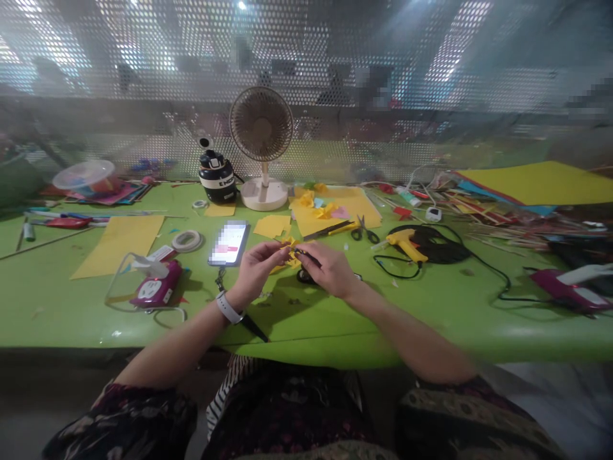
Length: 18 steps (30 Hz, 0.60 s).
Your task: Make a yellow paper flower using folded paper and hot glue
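Note:
Just above the green table, my left hand [257,268] pinches a small yellow paper piece [290,252] between thumb and fingertips. My right hand [330,268] is closed on a dark, thin tool [309,257], whose tip meets the yellow piece; what kind of tool it is cannot be made out. Part of something dark with a round loop [303,276] lies beneath my right hand. Behind my hands are yellow paper slips [272,225] and yellow paper flowers [325,211] on a yellow sheet [361,203].
A lit phone [230,243] lies left of my hands, near a tape roll [186,241] and a purple power strip [157,284]. Behind stand a fan [262,124] and a dark bottle [218,182]. Scissors [364,231] and a yellow glue gun [406,245] with its cable lie right.

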Each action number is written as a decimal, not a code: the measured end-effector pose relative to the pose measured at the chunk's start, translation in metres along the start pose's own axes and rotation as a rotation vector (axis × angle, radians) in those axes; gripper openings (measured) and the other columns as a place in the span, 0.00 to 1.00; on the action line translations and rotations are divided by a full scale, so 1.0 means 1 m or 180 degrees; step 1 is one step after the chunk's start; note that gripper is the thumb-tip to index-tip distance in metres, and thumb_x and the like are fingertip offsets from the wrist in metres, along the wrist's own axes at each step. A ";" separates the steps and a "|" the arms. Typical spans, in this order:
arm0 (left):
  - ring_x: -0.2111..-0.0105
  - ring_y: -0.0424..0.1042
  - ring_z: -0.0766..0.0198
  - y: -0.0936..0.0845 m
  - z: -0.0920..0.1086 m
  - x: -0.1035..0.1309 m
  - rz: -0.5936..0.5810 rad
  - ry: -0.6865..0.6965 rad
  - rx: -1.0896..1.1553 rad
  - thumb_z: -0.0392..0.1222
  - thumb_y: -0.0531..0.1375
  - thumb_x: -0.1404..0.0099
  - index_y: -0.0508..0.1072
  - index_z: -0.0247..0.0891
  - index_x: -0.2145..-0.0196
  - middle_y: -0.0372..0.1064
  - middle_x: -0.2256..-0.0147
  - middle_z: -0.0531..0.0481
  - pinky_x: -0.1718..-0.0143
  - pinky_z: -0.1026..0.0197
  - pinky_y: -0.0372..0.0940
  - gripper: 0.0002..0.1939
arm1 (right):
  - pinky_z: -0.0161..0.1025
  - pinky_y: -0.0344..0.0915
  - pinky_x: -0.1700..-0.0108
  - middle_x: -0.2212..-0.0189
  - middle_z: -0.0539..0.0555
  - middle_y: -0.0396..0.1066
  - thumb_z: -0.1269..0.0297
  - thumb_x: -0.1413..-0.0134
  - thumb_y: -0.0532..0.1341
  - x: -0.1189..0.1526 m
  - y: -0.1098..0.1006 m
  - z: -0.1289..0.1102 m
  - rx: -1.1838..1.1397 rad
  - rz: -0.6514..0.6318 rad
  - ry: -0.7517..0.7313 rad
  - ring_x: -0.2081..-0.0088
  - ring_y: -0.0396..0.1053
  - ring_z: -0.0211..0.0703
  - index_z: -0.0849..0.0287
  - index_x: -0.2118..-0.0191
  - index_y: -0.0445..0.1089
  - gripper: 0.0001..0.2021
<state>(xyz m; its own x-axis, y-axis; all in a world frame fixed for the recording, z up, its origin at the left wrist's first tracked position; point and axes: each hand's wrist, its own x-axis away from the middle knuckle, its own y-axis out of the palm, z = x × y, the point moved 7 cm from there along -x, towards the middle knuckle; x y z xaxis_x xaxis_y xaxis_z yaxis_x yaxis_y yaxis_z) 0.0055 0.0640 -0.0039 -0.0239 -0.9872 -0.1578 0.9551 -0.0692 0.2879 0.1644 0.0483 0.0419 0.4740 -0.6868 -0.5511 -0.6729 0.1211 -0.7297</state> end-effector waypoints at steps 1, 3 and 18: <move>0.71 0.76 0.67 0.000 0.000 0.000 0.0002 -0.0008 -0.0007 0.51 0.74 0.49 0.79 0.37 0.66 0.78 0.70 0.50 0.66 0.63 0.70 0.18 | 0.43 0.70 0.53 0.55 0.60 0.78 0.59 0.30 0.54 0.000 0.000 0.000 -0.0009 -0.0004 -0.0001 0.55 0.76 0.48 0.57 0.49 0.74 0.15; 0.71 0.76 0.67 0.000 0.001 0.000 0.0008 -0.0009 -0.0015 0.52 0.73 0.48 0.79 0.37 0.68 0.77 0.72 0.50 0.66 0.64 0.70 0.17 | 0.43 0.69 0.54 0.56 0.60 0.78 0.59 0.30 0.54 -0.001 0.000 0.001 -0.0059 -0.0036 -0.0013 0.56 0.76 0.48 0.57 0.49 0.73 0.14; 0.76 0.70 0.71 -0.003 -0.004 -0.002 -0.0064 -0.0213 0.0209 0.50 0.74 0.49 0.77 0.36 0.75 0.72 0.78 0.54 0.69 0.66 0.67 0.16 | 0.40 0.71 0.58 0.57 0.60 0.78 0.55 0.34 0.58 0.001 0.007 -0.003 -0.0194 -0.0097 -0.0155 0.60 0.76 0.46 0.60 0.49 0.71 0.16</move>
<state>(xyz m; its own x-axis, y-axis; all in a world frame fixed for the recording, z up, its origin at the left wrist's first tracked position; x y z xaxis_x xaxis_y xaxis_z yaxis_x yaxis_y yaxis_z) 0.0044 0.0668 -0.0083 -0.0647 -0.9927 -0.1014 0.9329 -0.0963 0.3470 0.1585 0.0464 0.0372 0.5209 -0.6537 -0.5490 -0.6903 0.0558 -0.7214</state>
